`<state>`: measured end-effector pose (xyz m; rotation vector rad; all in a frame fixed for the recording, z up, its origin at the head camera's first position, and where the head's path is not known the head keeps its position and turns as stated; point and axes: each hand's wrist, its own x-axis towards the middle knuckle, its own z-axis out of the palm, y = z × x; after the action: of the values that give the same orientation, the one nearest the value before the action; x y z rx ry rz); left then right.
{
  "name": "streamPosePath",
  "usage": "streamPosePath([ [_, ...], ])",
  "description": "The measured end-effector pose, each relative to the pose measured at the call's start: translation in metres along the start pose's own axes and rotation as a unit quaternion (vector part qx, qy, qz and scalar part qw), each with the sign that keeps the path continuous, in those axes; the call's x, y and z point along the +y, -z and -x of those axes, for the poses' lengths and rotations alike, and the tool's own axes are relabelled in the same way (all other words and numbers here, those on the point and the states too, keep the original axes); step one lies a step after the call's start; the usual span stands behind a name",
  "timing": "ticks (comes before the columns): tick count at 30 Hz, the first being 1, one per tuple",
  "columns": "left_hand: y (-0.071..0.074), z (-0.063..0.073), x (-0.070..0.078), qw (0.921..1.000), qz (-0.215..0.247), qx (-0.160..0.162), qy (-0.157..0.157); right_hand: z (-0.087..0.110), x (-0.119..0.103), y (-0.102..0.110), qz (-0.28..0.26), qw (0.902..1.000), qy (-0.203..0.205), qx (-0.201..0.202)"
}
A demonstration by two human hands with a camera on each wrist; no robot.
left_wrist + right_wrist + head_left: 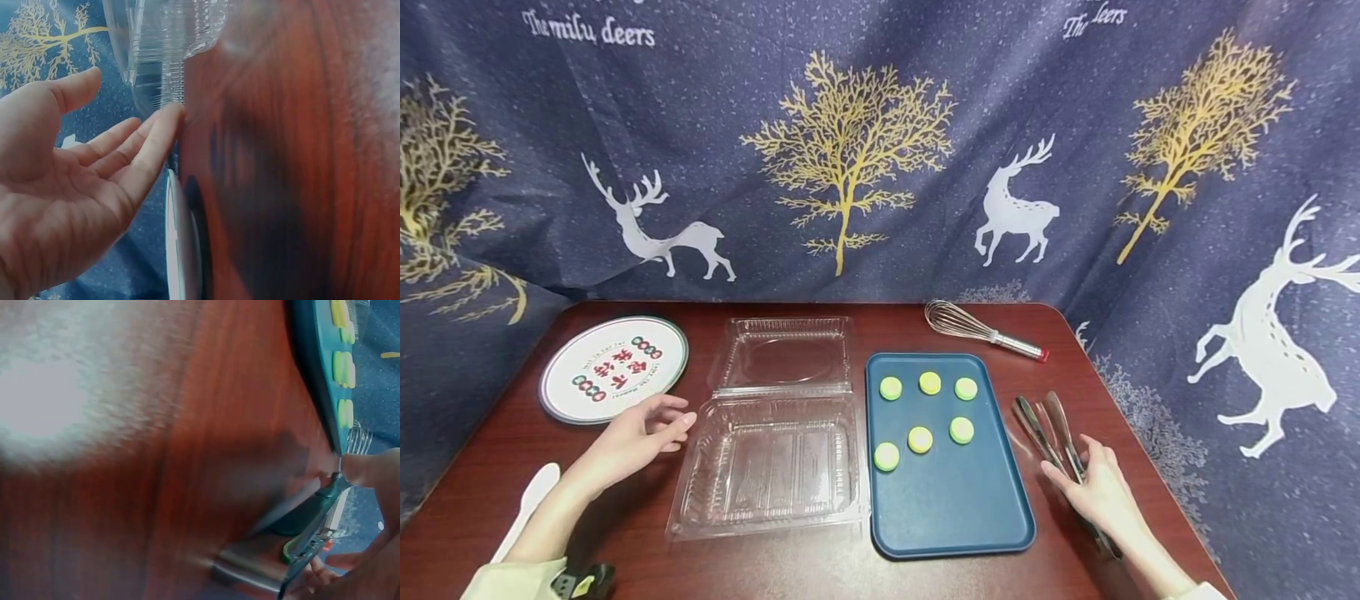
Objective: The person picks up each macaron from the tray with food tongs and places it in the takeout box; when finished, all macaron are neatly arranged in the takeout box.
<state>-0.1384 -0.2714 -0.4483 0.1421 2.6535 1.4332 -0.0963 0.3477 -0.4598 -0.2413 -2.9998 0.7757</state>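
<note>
My right hand (1099, 493) is at the metal tongs (1060, 442) on the table's right side, thumb on one arm and fingers on the other. The right wrist view shows the thumb and fingertips of that hand against the tongs (312, 531). My left hand (636, 437) hovers between the oval plate (568, 383) and a clear plastic container (775, 512), fingers loosely extended and holding nothing. The container's hinged lid lies folded back. Beside it is a blue tray (951, 517) carrying several small yellow and green macarons (920, 440).
A whisk (973, 327) with a red-tipped handle lies behind the tray at the back right. On the left, a white spoon-like utensil (538, 487) is partly hidden by my left forearm. A dark blue curtain (887, 208) with deer and trees hangs behind the brown table (805, 562).
</note>
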Motion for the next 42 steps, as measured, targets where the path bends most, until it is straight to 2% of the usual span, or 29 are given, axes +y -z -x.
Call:
streamPosePath([
  [5,-0.004,0.0,-0.004,0.9992,0.039,-0.008,0.009,0.001,0.004,-0.002,0.003,0.9994,-0.011,-0.032],
  [10,-0.008,-0.002,-0.006,0.9978,0.064,-0.014,0.003,0.001,0.005,-0.004,0.011,0.9993,-0.012,-0.033],
  [18,-0.011,-0.001,-0.008,0.9968,0.077,-0.018,-0.003,-0.001,0.005,-0.004,0.008,0.9991,-0.013,-0.04],
  [26,-0.01,-0.002,-0.009,0.9972,0.071,-0.021,-0.009,-0.002,0.005,-0.005,0.002,0.999,-0.015,-0.041],
  [35,-0.011,-0.002,-0.009,0.997,0.074,-0.018,-0.009,0.001,0.007,-0.007,-0.001,0.9997,0.025,0.007],
  [42,-0.011,-0.002,-0.009,0.9965,0.08,-0.02,-0.018,-0.007,0.003,-0.001,0.014,0.9959,0.069,0.057],
])
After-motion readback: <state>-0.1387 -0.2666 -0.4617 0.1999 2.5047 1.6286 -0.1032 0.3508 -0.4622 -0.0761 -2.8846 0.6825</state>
